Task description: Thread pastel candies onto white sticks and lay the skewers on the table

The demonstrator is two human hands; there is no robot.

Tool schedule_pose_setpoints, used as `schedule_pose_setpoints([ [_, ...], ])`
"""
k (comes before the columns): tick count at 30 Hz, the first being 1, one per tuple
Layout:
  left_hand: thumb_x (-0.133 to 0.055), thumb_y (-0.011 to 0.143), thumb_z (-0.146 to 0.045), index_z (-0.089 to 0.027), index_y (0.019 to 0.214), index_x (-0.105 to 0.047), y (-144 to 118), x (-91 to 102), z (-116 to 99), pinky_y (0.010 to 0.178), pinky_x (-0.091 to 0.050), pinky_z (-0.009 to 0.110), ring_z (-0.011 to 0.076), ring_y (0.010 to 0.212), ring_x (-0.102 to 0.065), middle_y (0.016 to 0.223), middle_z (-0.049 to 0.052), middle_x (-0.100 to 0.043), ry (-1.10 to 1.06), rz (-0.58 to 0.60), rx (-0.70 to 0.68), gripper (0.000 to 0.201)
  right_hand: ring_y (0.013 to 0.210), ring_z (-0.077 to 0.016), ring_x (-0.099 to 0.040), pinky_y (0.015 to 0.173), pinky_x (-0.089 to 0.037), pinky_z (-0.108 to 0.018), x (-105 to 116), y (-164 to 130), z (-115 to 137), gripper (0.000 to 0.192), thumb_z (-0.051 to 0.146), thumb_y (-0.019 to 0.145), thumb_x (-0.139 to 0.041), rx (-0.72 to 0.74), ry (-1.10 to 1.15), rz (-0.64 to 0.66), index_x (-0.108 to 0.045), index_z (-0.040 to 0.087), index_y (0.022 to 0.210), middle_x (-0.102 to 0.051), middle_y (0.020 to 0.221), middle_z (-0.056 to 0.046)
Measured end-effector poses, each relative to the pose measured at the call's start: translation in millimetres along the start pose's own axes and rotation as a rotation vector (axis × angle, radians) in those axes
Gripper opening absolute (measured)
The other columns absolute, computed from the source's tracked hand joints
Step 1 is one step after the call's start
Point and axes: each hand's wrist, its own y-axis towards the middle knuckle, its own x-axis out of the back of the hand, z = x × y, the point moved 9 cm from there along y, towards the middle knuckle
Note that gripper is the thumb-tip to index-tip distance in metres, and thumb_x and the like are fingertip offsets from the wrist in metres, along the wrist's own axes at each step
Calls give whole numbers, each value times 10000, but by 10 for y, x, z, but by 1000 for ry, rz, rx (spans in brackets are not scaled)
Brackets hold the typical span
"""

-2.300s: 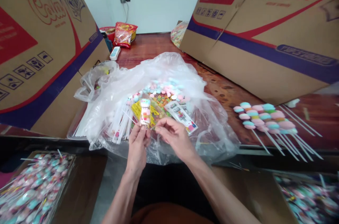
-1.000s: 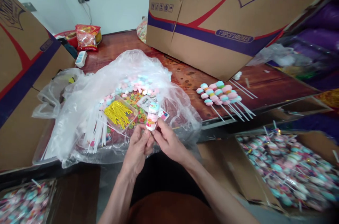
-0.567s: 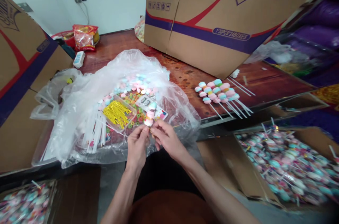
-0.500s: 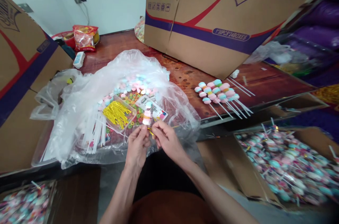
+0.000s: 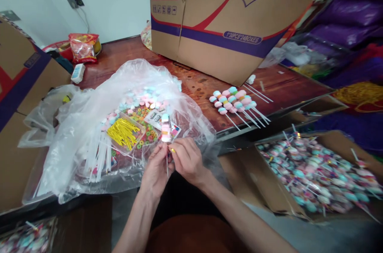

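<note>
My left hand (image 5: pixel 155 167) is closed around the neck of a wrapped marshmallow stick (image 5: pixel 166 128). Its pink, white and blue sweets stand upright above my fingers, and the white stick shows below them. Pressed close beside it, my right hand (image 5: pixel 188 160) pinches a gold twist tie (image 5: pixel 172 150) at the neck of the wrapper; most of the tie is hidden by fingers. Just beyond my hands, a clear tray holds a pile of gold twist ties (image 5: pixel 123 132). White sticks (image 5: pixel 100 151) lie left of it, and small ring-shaped candies (image 5: pixel 149 136) to its right.
A large plastic bag (image 5: pixel 131 79) spreads over loose marshmallows on the table. Unwrapped marshmallow skewers (image 5: pixel 231 101) lie at the right edge. A tall carton (image 5: pixel 206 51) stands behind, another carton (image 5: pixel 18 141) at left. An open box of wrapped sticks (image 5: pixel 317 177) sits lower right.
The view has swung slightly to the right. My right hand has turned in against the wrapper's neck with the twist tie, and the white stick now shows below my fingers.
</note>
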Motion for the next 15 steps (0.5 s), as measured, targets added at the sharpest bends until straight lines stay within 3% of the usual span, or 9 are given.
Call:
schedule_pose_setpoints([
  [3, -938, 580, -310, -161, 842, -696, 68, -117, 40, 681, -502, 187, 85, 734, -605, 828, -14, -670, 39, 51, -67, 386, 781, -216, -564, 770, -424, -379, 91, -16, -120, 190, 176, 950, -454, -174, 68, -58, -611, 202, 847, -641, 821, -81],
  [5, -898, 637, -407, -170, 917, -718, 100, -245, 77, 790, -521, 252, 144, 865, -637, 937, 30, -699, 90, 131, -62, 409, 763, -194, -550, 755, -422, -344, 146, -53, -263, 165, 215, 953, -479, -353, 227, -61, -584, 205, 825, -616, 801, -48],
  [9, -736, 742, -629, -180, 902, -741, 16, -455, -34, 862, -519, 318, 215, 992, -628, 1072, 79, -686, 304, 233, -196, 477, 712, -146, -523, 650, -408, -258, 239, -150, -427, 151, 284, 928, -549, -668, 601, 15, -571, 199, 805, -576, 764, 5],
  [12, -665, 793, -654, -170, 694, -728, -141, -480, -176, 929, -497, 296, 216, 1022, -617, 1061, 77, -677, 602, 161, -384, 498, 701, -134, -515, 647, -404, -245, 446, -171, -356, 165, 250, 907, -544, -717, 616, -15, -571, 194, 754, -562, 729, 13],
  [15, -666, 779, -667, -188, 650, -723, -175, -434, -133, 886, -530, 325, 215, 882, -636, 845, 65, -701, 760, 105, -368, 499, 723, -142, -555, 716, -444, -267, 620, -202, -300, 163, 223, 890, -560, -702, 506, -99, -589, 204, 730, -602, 728, 8],
])
